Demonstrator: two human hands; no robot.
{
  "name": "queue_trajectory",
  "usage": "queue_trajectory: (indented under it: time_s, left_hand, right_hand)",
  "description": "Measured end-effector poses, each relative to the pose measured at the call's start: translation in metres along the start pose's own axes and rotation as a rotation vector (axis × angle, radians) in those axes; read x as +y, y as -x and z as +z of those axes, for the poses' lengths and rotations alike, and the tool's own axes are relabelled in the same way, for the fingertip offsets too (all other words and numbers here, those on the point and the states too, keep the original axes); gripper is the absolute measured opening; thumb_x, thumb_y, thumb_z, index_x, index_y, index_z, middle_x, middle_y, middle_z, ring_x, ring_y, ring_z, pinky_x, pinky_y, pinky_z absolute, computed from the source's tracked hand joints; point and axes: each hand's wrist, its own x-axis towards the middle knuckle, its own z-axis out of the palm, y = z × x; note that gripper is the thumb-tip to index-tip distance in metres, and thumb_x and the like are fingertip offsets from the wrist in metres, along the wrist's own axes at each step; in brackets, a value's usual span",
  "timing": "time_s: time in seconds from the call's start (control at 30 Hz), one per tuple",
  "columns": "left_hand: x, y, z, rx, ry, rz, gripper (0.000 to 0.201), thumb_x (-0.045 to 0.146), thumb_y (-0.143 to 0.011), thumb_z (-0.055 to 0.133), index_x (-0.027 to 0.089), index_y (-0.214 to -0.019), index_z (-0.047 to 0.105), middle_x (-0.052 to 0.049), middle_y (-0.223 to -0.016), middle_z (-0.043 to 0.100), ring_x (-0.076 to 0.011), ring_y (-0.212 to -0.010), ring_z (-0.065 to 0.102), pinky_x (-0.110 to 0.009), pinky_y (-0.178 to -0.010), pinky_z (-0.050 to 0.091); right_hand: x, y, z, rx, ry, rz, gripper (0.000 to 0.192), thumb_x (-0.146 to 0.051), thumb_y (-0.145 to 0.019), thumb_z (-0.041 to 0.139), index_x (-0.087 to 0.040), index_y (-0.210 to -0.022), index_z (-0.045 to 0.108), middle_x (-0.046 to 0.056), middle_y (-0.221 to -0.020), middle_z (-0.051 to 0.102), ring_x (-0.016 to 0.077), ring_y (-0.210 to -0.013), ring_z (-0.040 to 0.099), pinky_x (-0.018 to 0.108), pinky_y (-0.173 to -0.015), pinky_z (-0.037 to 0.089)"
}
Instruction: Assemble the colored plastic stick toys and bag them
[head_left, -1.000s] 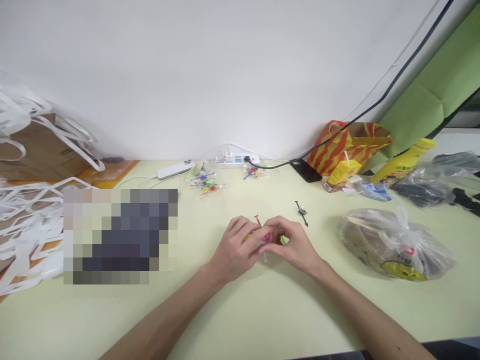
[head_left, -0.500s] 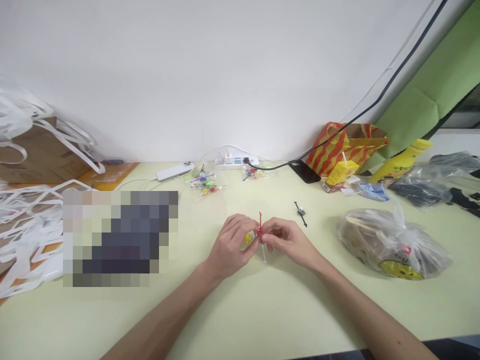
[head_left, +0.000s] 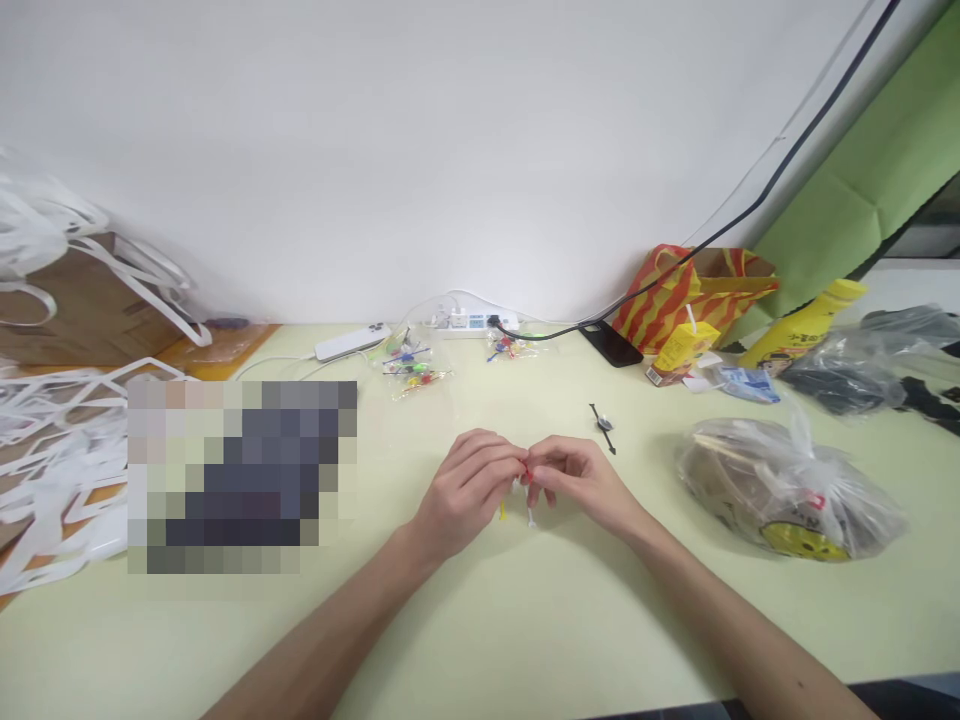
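Note:
At the middle of the table my left hand (head_left: 469,490) and my right hand (head_left: 581,480) meet, fingertips closed on a small red plastic piece (head_left: 527,470). Most of that piece is covered by the fingers. Below it, a thin white plastic stick (head_left: 532,515) and a bit of yellow plastic (head_left: 502,511) show under the left fingers; whether they join the red piece I cannot tell. A small black piece with pointed ends and a clear round middle (head_left: 604,424) lies beyond my right hand, touched by neither hand.
Clear packets of coloured plastic parts (head_left: 416,365) lie near the power strip (head_left: 476,321). A white phone (head_left: 352,342) and a black phone (head_left: 611,343) rest toward the wall. On the right are a knotted plastic bag (head_left: 795,490), a yellow drink carton (head_left: 681,353) and a yellow bottle (head_left: 804,325).
The red piece, which stuck up above my fingertips, is now mostly hidden between them. My left fingers have moved right, closer to the right hand, and cover more of the yellow part.

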Motion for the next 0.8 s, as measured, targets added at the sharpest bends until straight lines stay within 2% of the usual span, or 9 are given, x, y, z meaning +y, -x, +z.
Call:
queue_trajectory:
  time_s: [0.23, 0.33, 0.43, 0.67, 0.8]
  left_hand:
    - [0.0000, -0.0010, -0.0007, -0.003, -0.009, 0.024, 0.026, 0.002, -0.090, 0.063, 0.020, -0.108, 0.063, -0.005, -0.099, 0.075, -0.0185, -0.093, 0.069, -0.039, -0.085, 0.056]
    - [0.0009, -0.0020, 0.0000, -0.022, -0.014, 0.034, 0.024, 0.005, -0.092, 0.062, 0.021, -0.108, 0.064, -0.004, -0.098, 0.075, -0.0175, -0.089, 0.068, -0.038, -0.084, 0.055]
    - [0.0024, -0.0027, 0.0008, -0.023, -0.020, 0.039, 0.022, 0.004, -0.092, 0.061, 0.021, -0.105, 0.065, -0.004, -0.096, 0.075, -0.0171, -0.086, 0.068, -0.038, -0.082, 0.055]
    - [0.0008, -0.0014, 0.0001, 0.016, -0.039, 0.015, 0.023, 0.006, -0.091, 0.064, 0.022, -0.106, 0.065, -0.004, -0.096, 0.075, -0.0179, -0.088, 0.069, -0.038, -0.081, 0.056]
    - [-0.0009, 0.0007, 0.0003, 0.033, -0.053, 0.007, 0.026, 0.005, -0.091, 0.063, 0.023, -0.108, 0.064, -0.004, -0.096, 0.074, -0.0178, -0.086, 0.068, -0.039, -0.080, 0.056]
  right_hand:
    - [-0.0008, -0.0008, -0.0029, 0.022, -0.022, -0.012, 0.025, -0.041, -0.086, 0.075, -0.017, -0.088, 0.070, 0.003, -0.077, 0.069, 0.0159, -0.062, 0.069, 0.025, -0.051, 0.048]
    - [-0.0020, -0.0002, -0.0045, 0.027, -0.014, -0.024, 0.026, -0.042, -0.087, 0.074, -0.016, -0.086, 0.069, 0.000, -0.065, 0.065, 0.0127, -0.053, 0.062, 0.024, -0.050, 0.045]
    - [-0.0021, 0.0006, -0.0061, 0.027, -0.034, -0.023, 0.027, -0.043, -0.086, 0.075, -0.016, -0.085, 0.069, -0.001, -0.063, 0.063, 0.0099, -0.047, 0.056, 0.024, -0.047, 0.041]
    - [-0.0001, 0.0023, -0.0057, 0.011, 0.010, 0.045, 0.035, -0.046, -0.081, 0.078, -0.016, -0.069, 0.066, -0.002, -0.053, 0.058, 0.0099, -0.046, 0.050, 0.024, -0.047, 0.039]
    - [0.0025, 0.0020, -0.0020, -0.038, 0.060, 0.105, 0.037, -0.047, -0.081, 0.078, -0.016, -0.067, 0.063, -0.003, -0.052, 0.058, 0.0095, -0.047, 0.049, 0.023, -0.047, 0.038]
